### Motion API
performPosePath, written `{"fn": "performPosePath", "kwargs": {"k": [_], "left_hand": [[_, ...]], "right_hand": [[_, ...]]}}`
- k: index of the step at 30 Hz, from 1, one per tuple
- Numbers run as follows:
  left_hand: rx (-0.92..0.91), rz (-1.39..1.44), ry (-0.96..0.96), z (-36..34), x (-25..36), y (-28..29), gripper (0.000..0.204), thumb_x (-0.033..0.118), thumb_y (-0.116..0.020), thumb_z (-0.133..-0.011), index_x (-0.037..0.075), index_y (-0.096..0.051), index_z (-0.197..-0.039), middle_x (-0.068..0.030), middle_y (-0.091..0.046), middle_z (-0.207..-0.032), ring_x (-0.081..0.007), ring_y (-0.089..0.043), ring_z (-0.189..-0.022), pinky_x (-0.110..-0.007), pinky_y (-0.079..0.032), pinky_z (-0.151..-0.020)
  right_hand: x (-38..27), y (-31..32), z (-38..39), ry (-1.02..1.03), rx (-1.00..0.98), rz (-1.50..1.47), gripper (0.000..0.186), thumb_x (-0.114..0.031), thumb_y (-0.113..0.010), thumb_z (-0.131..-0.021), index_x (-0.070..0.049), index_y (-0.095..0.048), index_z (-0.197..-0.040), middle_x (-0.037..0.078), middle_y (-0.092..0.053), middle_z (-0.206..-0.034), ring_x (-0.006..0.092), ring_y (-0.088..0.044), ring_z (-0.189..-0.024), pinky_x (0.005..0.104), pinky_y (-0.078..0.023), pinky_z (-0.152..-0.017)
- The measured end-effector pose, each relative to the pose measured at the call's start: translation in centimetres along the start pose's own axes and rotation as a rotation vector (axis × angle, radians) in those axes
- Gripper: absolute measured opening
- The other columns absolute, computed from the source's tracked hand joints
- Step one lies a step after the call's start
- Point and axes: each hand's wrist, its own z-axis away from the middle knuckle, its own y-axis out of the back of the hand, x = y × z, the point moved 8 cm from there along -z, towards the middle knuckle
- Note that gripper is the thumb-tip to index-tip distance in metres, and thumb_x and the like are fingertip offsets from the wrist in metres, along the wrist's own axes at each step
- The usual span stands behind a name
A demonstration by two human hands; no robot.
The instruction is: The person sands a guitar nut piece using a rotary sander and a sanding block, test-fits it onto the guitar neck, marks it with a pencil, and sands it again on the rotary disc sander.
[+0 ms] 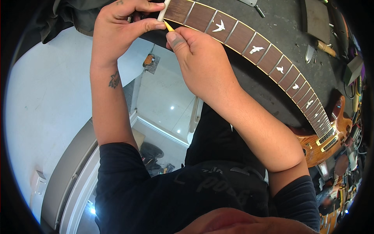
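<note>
An electric guitar lies across the bench, its dark fretboard [241, 43] with pale bird inlays running from top centre down to the wooden body [311, 150] at the right. At the neck's near end, my left hand [122, 29] pinches a whitish nut blank [163, 11] between thumb and fingertips, against the end of the fretboard. Just below it, my right hand [202, 54] grips a yellow pencil [169, 26], its sharpened point touching or almost touching the nut blank's lower end. Most of the pencil is hidden inside the right fist.
On the dark bench top [280, 23] lie a wooden-handled tool [326, 48], a dark block [314, 19] and a small metal rod [260, 11]. Many hand tools crowd the far right. Dark cloth [70, 19] hangs at the upper left, beside a white surface [50, 93].
</note>
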Motion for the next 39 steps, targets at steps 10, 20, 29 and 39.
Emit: {"fn": "performPosePath", "kwargs": {"k": [10, 20, 29, 39], "left_hand": [[-0.005, 0.009, -0.003, 0.0, -0.1, 0.1, 0.032, 0.004, -0.099, -0.076, 0.002, -0.085, -0.105, -0.0214, -0.082, -0.128, -0.0239, -0.079, -0.112, -0.037, -0.061, -0.096], [0.014, 0.059, 0.019, 0.1, -0.3, 0.2, 0.034, -0.001, -0.099, -0.074, 0.0, -0.084, -0.104, -0.0228, -0.082, -0.127, -0.0282, -0.078, -0.117, -0.04, -0.061, -0.101], [0.005, 0.047, -0.006, -0.2, 0.6, -0.3, 0.033, -0.008, -0.097, -0.074, -0.001, -0.084, -0.104, -0.0236, -0.081, -0.128, -0.0256, -0.078, -0.113, -0.039, -0.062, -0.097], [0.053, 0.453, -0.002, 0.7, 2.8, 0.9, 0.055, -0.013, -0.093, -0.076, 0.002, -0.071, -0.123, -0.0299, -0.076, -0.134, -0.0157, -0.071, -0.105, -0.031, -0.059, -0.09]], "right_hand": [[0.2, -0.1, -0.1, 0.027, -0.003, -0.031, 0.035, -0.028, -0.056, -0.12, 0.001, -0.073, -0.114, 0.008, -0.066, -0.078, 0.0165, -0.06, -0.071, 0.0362, -0.053, -0.071], [0.5, 0.0, -0.1, 0.088, 0.009, -0.016, 0.035, -0.028, -0.056, -0.118, 0.001, -0.069, -0.105, 0.015, -0.065, -0.076, 0.0343, -0.065, -0.073, 0.0465, -0.051, -0.071], [-0.1, 1.3, 1.4, -0.011, -0.125, 0.091, 0.029, -0.026, -0.057, -0.118, -0.001, -0.069, -0.109, 0.007, -0.061, -0.077, 0.0196, -0.056, -0.07, 0.0367, -0.049, -0.069], [-5.5, 14.9, 6.4, 0.011, 0.03, 0.437, 0.019, -0.019, -0.064, -0.113, -0.002, -0.072, -0.116, 0.01, -0.062, -0.087, 0.0198, -0.06, -0.085, 0.0334, -0.05, -0.081]]}}
